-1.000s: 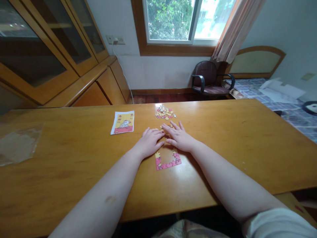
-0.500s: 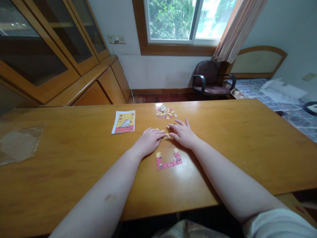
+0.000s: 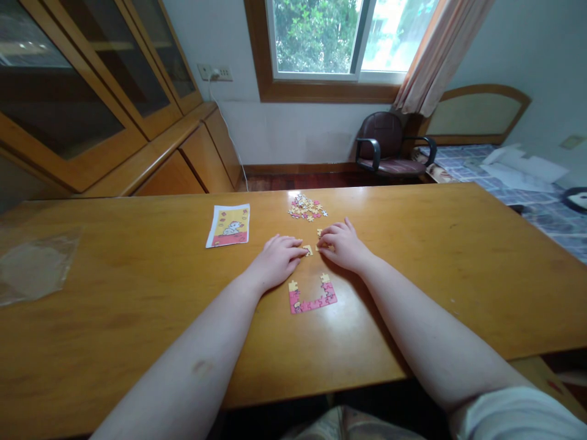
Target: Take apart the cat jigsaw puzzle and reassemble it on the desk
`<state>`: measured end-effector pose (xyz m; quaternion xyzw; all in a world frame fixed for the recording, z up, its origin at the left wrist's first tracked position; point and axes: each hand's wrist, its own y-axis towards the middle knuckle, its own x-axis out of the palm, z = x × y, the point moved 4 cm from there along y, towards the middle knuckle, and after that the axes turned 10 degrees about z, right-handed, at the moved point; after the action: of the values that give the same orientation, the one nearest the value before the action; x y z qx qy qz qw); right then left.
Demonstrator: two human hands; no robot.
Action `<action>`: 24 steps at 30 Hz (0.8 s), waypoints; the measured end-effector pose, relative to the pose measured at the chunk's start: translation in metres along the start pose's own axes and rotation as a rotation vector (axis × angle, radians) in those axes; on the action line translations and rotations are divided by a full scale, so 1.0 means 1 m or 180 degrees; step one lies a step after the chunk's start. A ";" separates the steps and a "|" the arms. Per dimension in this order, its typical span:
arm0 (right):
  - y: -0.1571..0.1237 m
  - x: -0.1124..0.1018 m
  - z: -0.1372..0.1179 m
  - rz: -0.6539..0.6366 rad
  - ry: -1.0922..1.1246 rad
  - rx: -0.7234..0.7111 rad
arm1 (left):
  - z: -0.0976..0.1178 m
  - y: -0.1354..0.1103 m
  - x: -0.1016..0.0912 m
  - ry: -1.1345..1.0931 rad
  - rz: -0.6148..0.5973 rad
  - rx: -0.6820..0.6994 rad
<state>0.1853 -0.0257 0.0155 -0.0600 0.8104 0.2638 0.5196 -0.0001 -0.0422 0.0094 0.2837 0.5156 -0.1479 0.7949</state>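
Observation:
My left hand [image 3: 279, 260] lies palm down on the table, fingers stretched out, its fingertips beside a yellow puzzle piece [image 3: 309, 250]. More yellow shows along its far edge, mostly hidden under the fingers. Facing it, my right hand [image 3: 343, 246] has its fingers bent and drawn together on a small yellow puzzle piece [image 3: 317, 248], largely covered. Another yellow piece [image 3: 320, 232] peeks out by its far fingers. Nearer to me sits a joined U-shaped puzzle border [image 3: 313, 305], pink along the bottom with yellow tops at both sides.
A heap of loose puzzle pieces [image 3: 306, 208] lies toward the far edge of the wooden table [image 3: 160, 318]. Left of it is a picture card [image 3: 229, 226] of a white bird on yellow and pink. A clear plastic bag [image 3: 36, 266] rests at far left.
My right hand's fingers have curled in from a spread pose and closed down on a piece. The yellow piece between the hands has shifted slightly. My left hand stays nearly still.

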 end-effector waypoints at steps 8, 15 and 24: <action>-0.002 -0.002 -0.001 -0.0165 0.0048 -0.0016 | 0.001 0.000 -0.001 -0.0073 0.0025 -0.0013; -0.005 -0.001 -0.004 -0.0339 0.0306 -0.0348 | 0.001 0.000 -0.001 -0.0091 0.0030 -0.0037; -0.007 0.000 -0.003 -0.0360 0.0314 -0.0363 | 0.001 0.000 -0.001 -0.0081 0.0014 -0.0023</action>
<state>0.1851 -0.0328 0.0140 -0.1480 0.8140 0.2765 0.4889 0.0001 -0.0433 0.0103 0.2800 0.5054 -0.1479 0.8027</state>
